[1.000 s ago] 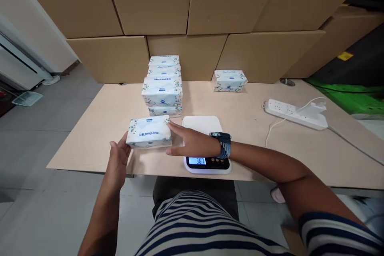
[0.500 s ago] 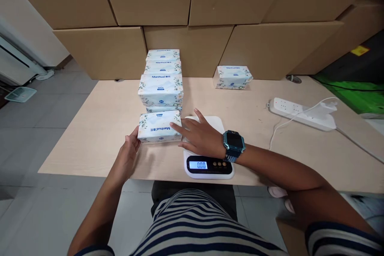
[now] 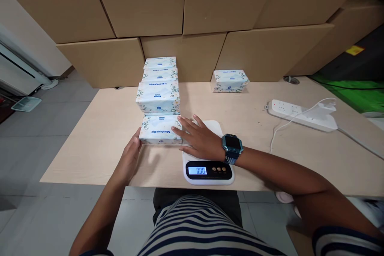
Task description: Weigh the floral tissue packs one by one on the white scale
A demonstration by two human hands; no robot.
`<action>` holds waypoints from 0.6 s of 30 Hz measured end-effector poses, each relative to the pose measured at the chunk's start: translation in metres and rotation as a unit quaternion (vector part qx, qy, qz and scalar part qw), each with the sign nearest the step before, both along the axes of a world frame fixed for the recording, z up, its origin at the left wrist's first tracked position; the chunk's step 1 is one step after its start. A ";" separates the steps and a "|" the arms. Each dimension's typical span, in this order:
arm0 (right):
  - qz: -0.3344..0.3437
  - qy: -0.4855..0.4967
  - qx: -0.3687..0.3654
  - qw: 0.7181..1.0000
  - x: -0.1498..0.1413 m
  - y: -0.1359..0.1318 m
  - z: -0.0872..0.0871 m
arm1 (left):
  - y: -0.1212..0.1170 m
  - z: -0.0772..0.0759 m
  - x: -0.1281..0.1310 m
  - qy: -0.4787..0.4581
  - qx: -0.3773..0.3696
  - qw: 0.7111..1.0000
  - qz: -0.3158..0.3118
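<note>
A white tissue pack (image 3: pixel 160 132) with a leaf print lies in front of a group of like packs, its lettering upside down to me. My left hand (image 3: pixel 129 159) is closed against its left end, the fingers partly hidden behind it. My right hand (image 3: pixel 204 139), wearing a watch, presses its fingers on the right edge from over the scale. Under that hand sits the white digital scale (image 3: pixel 209 180), its lit display showing 0.00. Several stacked tissue packs (image 3: pixel 158 98) stand just behind the held one.
A single tissue pack (image 3: pixel 230 81) stands at the table's back, by the wall of cardboard boxes (image 3: pixel 144 0). On the right lie a white power strip (image 3: pixel 303 115) and its cable. The wooden table (image 3: pixel 87 148) ends close to my body.
The held pack has moved right and lies against the front of the stacked packs. My right hand's fingers have spread. The scale's reading went from 3.67 to 0.00.
</note>
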State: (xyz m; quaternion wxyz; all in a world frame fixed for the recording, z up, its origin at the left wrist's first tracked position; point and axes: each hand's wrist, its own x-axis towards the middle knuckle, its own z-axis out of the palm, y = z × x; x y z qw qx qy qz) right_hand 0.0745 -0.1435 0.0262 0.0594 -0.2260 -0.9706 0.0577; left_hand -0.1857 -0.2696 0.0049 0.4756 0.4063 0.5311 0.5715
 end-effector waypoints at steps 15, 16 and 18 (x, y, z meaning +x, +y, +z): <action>0.015 0.053 -0.081 0.995 -0.001 0.026 -0.022 | 0.003 -0.005 0.000 -0.004 0.008 1.000 -0.010; 0.014 0.058 -0.079 0.995 -0.002 0.027 -0.024 | 0.003 -0.006 0.000 -0.007 0.013 1.000 -0.008; 0.010 0.071 -0.070 0.995 -0.003 0.029 -0.027 | 0.004 -0.007 0.002 -0.016 0.021 1.000 0.001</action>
